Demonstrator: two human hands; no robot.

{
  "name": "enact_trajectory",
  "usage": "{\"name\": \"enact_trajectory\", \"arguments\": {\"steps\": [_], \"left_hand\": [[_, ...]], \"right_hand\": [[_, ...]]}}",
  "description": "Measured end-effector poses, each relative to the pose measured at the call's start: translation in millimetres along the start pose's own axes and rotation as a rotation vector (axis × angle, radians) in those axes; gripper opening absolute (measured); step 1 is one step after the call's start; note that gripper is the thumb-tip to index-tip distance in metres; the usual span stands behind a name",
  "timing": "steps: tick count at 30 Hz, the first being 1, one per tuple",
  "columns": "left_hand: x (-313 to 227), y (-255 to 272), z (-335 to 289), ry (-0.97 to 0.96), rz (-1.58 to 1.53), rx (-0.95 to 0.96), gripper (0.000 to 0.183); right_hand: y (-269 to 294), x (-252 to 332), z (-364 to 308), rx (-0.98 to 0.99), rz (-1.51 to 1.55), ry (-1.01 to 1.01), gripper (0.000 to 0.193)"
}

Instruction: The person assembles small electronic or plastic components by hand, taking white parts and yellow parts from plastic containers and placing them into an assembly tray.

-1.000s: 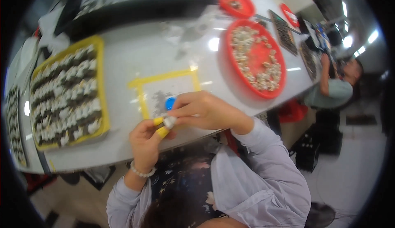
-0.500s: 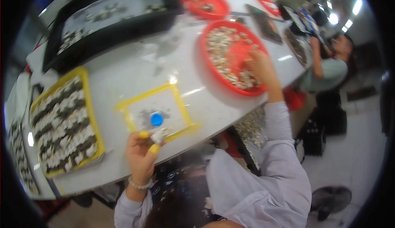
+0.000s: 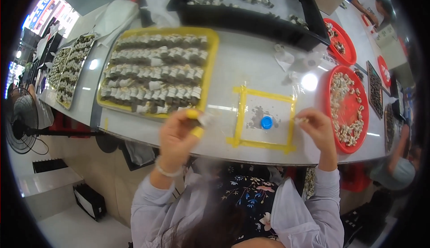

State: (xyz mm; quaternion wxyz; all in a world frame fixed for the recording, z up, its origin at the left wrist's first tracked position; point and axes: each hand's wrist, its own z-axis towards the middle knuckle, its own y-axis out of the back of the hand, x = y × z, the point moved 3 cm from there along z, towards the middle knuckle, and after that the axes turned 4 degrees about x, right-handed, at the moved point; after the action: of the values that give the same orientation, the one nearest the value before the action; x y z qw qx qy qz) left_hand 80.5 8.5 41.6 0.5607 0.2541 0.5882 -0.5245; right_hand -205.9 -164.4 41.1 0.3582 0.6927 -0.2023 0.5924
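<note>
White pc point(image 3: 205, 119) held in L hand point(image 3: 177, 131), sm. pale pc point(image 3: 300, 120) in R hand point(image 3: 317, 125).
White pc, blurred, is pinched btwn yellow-capped fingertips point(image 3: 197, 133), near lower R corner of yellow tray point(image 3: 214, 69); sm. pale pc is held in a narrow pinch btwn taped sq. point(image 3: 240, 113) & red basin point(image 3: 345, 103). Blue cap point(image 3: 266, 122) is touched by neither. Step in hand, prob.: pc-by-pc handling, w/ one kept ready in R hand. For next move, light, steady fingers seem called for.

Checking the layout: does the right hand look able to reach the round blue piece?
Likely yes: the right hand is near the round blue piece, with only flat yellow tape between, though it already pinches a pale piece.
</note>
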Motion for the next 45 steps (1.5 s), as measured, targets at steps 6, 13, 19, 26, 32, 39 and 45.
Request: {"name": "enact_trajectory", "arguments": {"steps": [6,13,19,26,32,39,45], "left_hand": [[-58,127,63,-0.042,0.610,-0.125,0.030],[-48,193,114,0.161,0.976,0.060,0.025],[-52,192,122,-0.077,1.207,0.185,0.032],[-42,37,154,-0.246,1.225,0.391,0.030],[53,-96,202,-0.603,1.169,0.837,0.036],[119,-128,241,-0.555,1.309,0.955,0.020],[89,-105,223,-0.321,1.207,0.770,0.022]], "right_hand": [[-24,1,4,-0.017,-0.305,-0.046,0.018],[-22,9,4,-0.103,-0.495,0.076,0.020],[-18,7,4,-0.032,-0.535,0.081,0.027],[-17,5,-4,0.007,-0.641,0.162,0.037],[-12,7,-10,-0.035,-0.623,0.185,0.030],[-15,13,-7,-0.061,-0.659,0.223,0.027],[-15,7,-2,-0.045,-0.704,0.315,0.024]]}}
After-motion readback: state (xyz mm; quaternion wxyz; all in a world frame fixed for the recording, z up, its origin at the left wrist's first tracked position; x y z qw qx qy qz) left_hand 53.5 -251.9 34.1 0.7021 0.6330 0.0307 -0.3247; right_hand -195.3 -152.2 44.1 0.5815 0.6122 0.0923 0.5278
